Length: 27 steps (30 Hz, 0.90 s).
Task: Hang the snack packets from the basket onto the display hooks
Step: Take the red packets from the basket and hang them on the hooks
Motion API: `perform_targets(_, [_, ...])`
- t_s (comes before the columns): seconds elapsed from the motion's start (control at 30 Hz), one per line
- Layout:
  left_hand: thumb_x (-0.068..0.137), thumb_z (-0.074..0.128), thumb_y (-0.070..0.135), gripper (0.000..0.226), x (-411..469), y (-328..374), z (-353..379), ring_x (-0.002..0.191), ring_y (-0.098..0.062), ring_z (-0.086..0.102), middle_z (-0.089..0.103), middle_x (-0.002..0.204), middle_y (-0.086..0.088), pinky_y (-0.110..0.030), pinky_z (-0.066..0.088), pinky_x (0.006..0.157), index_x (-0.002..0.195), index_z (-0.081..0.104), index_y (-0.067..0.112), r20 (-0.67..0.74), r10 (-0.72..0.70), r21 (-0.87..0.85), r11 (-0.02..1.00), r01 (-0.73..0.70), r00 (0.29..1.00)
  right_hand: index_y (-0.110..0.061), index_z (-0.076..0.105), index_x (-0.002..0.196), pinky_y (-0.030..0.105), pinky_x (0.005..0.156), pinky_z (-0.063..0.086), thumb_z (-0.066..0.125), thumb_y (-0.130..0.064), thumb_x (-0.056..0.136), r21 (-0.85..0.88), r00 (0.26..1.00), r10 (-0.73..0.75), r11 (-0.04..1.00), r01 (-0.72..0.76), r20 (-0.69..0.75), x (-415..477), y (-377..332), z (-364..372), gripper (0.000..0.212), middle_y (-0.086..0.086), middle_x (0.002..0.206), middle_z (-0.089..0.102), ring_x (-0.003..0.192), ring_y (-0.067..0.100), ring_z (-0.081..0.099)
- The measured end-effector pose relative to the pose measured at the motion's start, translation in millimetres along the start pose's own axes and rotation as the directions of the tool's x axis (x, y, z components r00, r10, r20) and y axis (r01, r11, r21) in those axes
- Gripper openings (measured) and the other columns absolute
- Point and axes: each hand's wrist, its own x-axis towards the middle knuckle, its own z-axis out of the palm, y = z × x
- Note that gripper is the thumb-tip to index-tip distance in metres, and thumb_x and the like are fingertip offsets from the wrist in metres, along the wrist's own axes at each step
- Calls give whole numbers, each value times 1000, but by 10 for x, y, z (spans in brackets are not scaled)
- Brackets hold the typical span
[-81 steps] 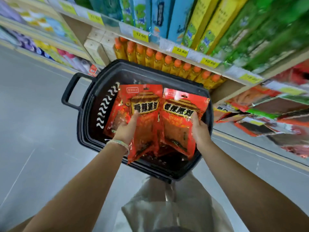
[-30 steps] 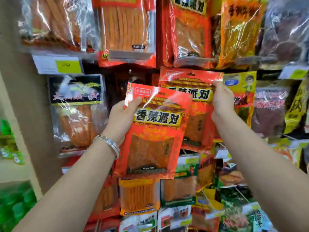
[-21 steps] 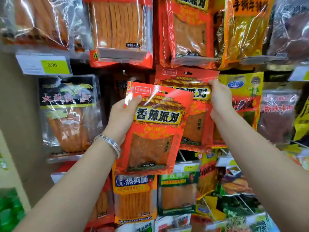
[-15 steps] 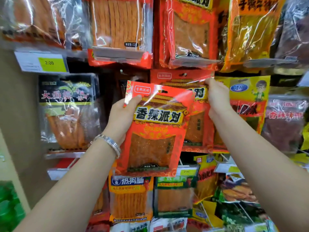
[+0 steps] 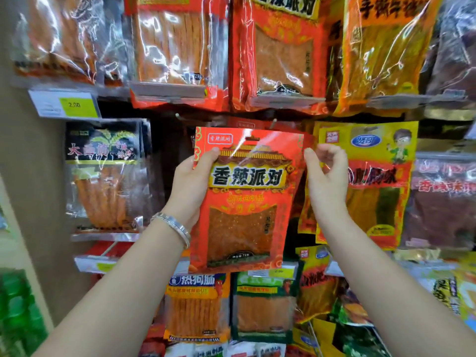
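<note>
My left hand [image 5: 190, 181] grips a red snack packet [image 5: 244, 202] by its upper left edge and holds it upright in front of the display. A second red packet [image 5: 247, 122] of the same kind sits behind it, with only its top strip showing below a metal hook tip [image 5: 274, 122]. Another bare hook tip [image 5: 177, 115] pokes out to the left. My right hand [image 5: 325, 176] is beside the front packet's right edge, fingers loosely curled. Its thumb is close to that edge, and I see nothing held in it. The basket is out of view.
Rows of hanging snack packets fill the display: orange and red ones above [image 5: 278, 52], a yellow packet [image 5: 371, 176] right, a black-topped one [image 5: 103, 171] left, more below [image 5: 197, 305]. A price tag [image 5: 64, 105] reads 2.00. A beige wall panel [image 5: 28, 176] stands at left.
My right hand has let go of the second packet, which now stays behind the front one, and has dropped to the front packet's right edge. The left hand shifted its packet slightly right.
</note>
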Motion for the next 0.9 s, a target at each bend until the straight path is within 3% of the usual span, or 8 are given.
perform_targets(0.07, [85, 64, 34, 20, -1, -25, 81, 65, -21, 71, 74, 76, -6, -30, 54, 52, 70, 75, 27, 28, -11, 13, 1000, 11, 1000, -26, 59, 85, 25, 77, 43, 57, -55, 77, 121, 987, 114, 984, -127, 109, -30, -46, 1, 30, -12, 86, 59, 78, -3, 54])
perform_targets(0.17, [81, 65, 38, 14, 33, -93, 170, 79, -25, 71, 74, 86, -8, -44, 58, 72, 77, 73, 27, 15, 17, 96, 995, -18, 1000, -8, 64, 84, 42, 71, 48, 59, -59, 76, 149, 948, 205, 958, -245, 246, 5, -78, -19, 52, 1, 76, 58, 72, 9, 55])
perform_targets(0.23, [79, 68, 34, 15, 90, -123, 186, 94, -22, 66, 68, 103, -8, -44, 53, 86, 92, 62, 29, -20, 160, 258, 954, -150, 987, -19, 66, 71, 36, 64, 47, 61, -47, 84, 152, 970, 140, 974, -171, 198, 55, -107, -63, 31, -5, 64, 57, 64, 7, 53])
perform_targets(0.27, [79, 69, 29, 25, 114, -126, 185, 95, -15, 63, 63, 109, -6, -35, 52, 86, 100, 54, 29, -37, 250, 343, 912, -223, 967, -20, 63, 68, 32, 63, 44, 61, -44, 85, 136, 980, 100, 983, -124, 170, 89, -119, -91, 30, -6, 63, 57, 63, 7, 52])
perform_targets(0.4, [81, 63, 20, 40, 155, -2, 237, 88, -4, 54, 53, 107, 3, -20, 46, 76, 117, 49, 29, 35, 523, 507, 725, -466, 852, 8, 57, 86, 49, 76, 46, 57, -48, 85, 58, 988, -18, 998, 10, 151, 223, -203, -157, 55, 31, 89, 61, 78, 39, 56])
perform_targets(0.57, [87, 56, 15, 60, 173, 109, 481, 90, 1, 53, 48, 114, 8, -9, 44, 69, 132, 31, 46, 269, 465, 418, 733, -537, 844, 1, 57, 79, 40, 66, 42, 57, -38, 91, 24, 991, -37, 999, 34, 127, 372, -346, -89, 40, 23, 78, 59, 70, 16, 49])
perform_targets(0.77, [87, 57, 18, 66, 228, 6, 478, 99, 2, 53, 49, 120, 10, -9, 41, 73, 139, 29, 46, 272, 438, 415, 750, -515, 857, 12, 52, 90, 35, 67, 36, 56, -41, 88, 19, 989, -10, 1000, 7, 151, 533, -349, 20, 53, 21, 75, 50, 70, 19, 45])
perform_targets(0.9, [82, 56, 24, 66, 283, -48, 440, 99, 0, 55, 52, 120, 11, -11, 42, 72, 137, 30, 50, 262, 444, 395, 761, -515, 857, 2, 52, 73, 43, 61, 39, 58, -38, 88, -32, 989, 37, 999, -33, 143, 554, -201, 59, 43, 16, 67, 50, 64, 21, 44])
